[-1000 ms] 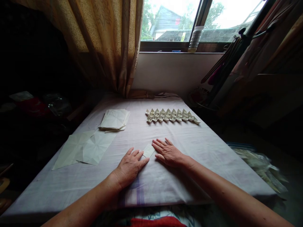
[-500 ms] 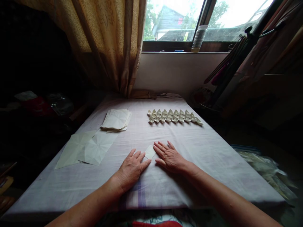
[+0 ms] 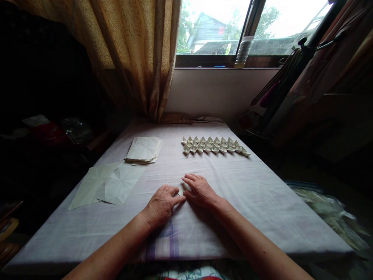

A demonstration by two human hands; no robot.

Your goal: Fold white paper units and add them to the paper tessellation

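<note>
On the cloth-covered table, towards its six-o'clock edge, lies small folded paper; left hand and right hand bend over it, whether gripping I cannot tell. From there, paper boats sit at one o'clock, a curtain at eleven, a bright window at twelve

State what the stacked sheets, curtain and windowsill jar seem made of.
Stacked sheets: matte paper, by their thin edges and creases.
Curtain: probably fabric, slightly lustrous, hanging in soft folds.
Windowsill jar: clear, see-through walls; likely plastic, possibly glass.
</note>
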